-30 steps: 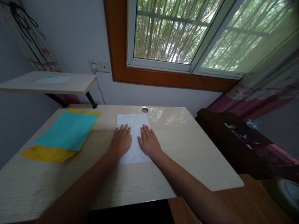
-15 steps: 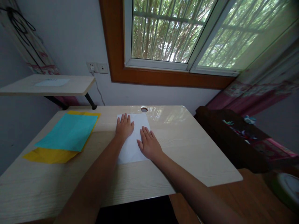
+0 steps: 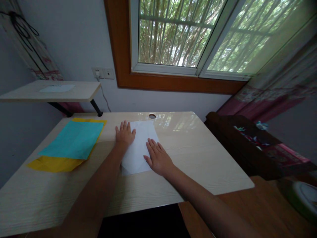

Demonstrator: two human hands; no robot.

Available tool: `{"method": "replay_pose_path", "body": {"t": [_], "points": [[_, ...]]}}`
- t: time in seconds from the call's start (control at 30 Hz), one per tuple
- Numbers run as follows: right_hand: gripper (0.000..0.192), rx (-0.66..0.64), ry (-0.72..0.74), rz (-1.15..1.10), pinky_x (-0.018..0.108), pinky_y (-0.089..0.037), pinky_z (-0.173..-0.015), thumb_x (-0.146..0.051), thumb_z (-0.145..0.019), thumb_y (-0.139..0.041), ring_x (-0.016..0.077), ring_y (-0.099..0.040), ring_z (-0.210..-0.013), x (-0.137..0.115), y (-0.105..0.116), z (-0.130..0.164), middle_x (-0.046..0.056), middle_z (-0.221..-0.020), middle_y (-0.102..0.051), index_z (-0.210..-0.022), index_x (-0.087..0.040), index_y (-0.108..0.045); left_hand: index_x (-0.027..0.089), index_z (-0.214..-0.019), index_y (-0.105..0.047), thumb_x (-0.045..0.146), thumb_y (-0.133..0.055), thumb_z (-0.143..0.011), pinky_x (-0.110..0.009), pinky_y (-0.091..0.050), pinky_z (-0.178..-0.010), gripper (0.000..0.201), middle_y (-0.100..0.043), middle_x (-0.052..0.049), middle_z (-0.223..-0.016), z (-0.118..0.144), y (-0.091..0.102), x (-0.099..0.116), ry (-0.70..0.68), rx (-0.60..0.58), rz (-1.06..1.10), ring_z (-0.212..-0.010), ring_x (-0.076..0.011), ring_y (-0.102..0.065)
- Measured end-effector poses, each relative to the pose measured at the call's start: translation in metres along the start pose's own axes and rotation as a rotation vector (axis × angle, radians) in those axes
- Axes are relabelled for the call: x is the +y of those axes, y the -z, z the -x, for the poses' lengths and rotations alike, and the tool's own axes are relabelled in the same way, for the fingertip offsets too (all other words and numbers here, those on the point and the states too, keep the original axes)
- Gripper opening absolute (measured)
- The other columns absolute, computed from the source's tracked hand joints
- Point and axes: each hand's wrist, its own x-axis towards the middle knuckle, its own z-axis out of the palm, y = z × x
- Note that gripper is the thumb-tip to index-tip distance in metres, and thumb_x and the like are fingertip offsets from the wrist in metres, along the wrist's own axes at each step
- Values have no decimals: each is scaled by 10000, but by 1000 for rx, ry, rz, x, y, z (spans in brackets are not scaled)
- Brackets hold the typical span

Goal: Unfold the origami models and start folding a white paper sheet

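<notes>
A white sheet of paper lies on the light wood-grain desk, with a faint crease at its lower left corner. My left hand rests flat across the sheet's upper left edge, fingers spread and pointing away from me. On the lower right side of the sheet lies my right hand, palm down, its fingers extended and its thumb apart. Neither hand grips anything. What is under the palms is hidden.
Left on the desk, a turquoise sheet lies over a yellow sheet. A raised shelf on black legs bears another white paper. Behind are a cable hole, a wall socket and a window. Dark furniture stands right.
My left hand has slid left, from on the sheet to its left edge. My right hand has shifted slightly down on the paper. The camera view has moved a little.
</notes>
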Motion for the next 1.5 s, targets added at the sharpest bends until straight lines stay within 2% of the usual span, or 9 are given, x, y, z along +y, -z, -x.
{"method": "replay_pose_path", "body": {"t": [0.27,0.37,0.5,0.6,0.67,0.8,0.93,1.17,1.5], "points": [[640,-8,1,4,518,-261,-1233,-465,-1024,-416,282,-246,-1526,0,0,2,161,-1631,-253,-1553,-112,-340,204,-1541,-393,430,-282,-1008,-662,-150,-1193,590,-282,-115,-1643,-14,9,-53,135,-65,-2,-1520,-369,-219],[637,-15,-1,6,515,-257,-1235,-468,-1026,-409,285,-248,-1526,-1,1,2,161,-1631,-255,-1547,-106,-351,139,-1526,-400,346,-319,-998,-592,-200,-1215,573,-338,-153,-1615,-12,10,-63,92,23,55,-1504,-334,-278],[633,-21,-8,2,521,-264,-1231,-465,-1028,-404,290,-261,-1521,-2,3,2,169,-1627,-263,-1539,-94,-364,63,-1476,-448,256,-350,-962,-406,-294,-1227,557,-390,-177,-1581,-12,12,-69,60,172,235,-1472,-241,-360],[625,-11,-2,-4,525,-266,-1230,-458,-1028,-410,287,-265,-1520,-2,4,2,167,-1626,-267,-1539,-102,-366,63,-1392,-546,246,-343,-964,-398,-303,-1231,508,-464,-173,-1529,-5,22,-59,13,208,299,-1464,-243,-375],[618,-4,2,-2,525,-267,-1228,-447,-1028,-411,288,-268,-1519,-2,4,2,168,-1625,-273,-1539,-101,-366,126,-1346,-600,262,-338,-982,-444,-294,-1234,468,-536,-119,-1481,7,33,-41,-143,131,288,-1470,-255,-366],[618,5,-3,3,519,-267,-1228,-443,-1025,-410,288,-278,-1516,-2,4,2,162,-1621,-294,-1542,-108,-364,107,-1406,-545,272,-391,-992,-493,-241,-1243,471,-439,-136,-1561,48,51,9,-408,-17,158,-1487,-297,-329],[611,-8,-25,14,503,-252,-1238,-427,-1028,-401,270,-263,-1523,-3,3,1,153,-1629,-284,-1546,-106,-357,80,-1454,-489,311,-339,-1028,-512,-297,-1210,508,-418,-159,-1570,84,48,39,-411,-146,61,-1477,-309,-348],[563,-38,-53,31,480,-246,-1244,-348,-1038,-364,250,-238,-1532,-3,4,0,132,-1641,-263,-1549,-114,-355,181,-1510,-435,394,-341,-1035,-511,-228,-1241,529,-333,-86,-1626,99,35,30,-380,-55,7,-1521,-281,-256],[565,-73,-77,47,472,-276,-1230,-334,-1039,-343,255,-236,-1532,5,-1,-14,113,-1649,-239,-1563,-123,-331,113,-1516,-411,390,-300,-1039,-510,-210,-1246,563,-311,-130,-1629,97,33,27,-328,-44,-18,-1530,-283,-230]]}}
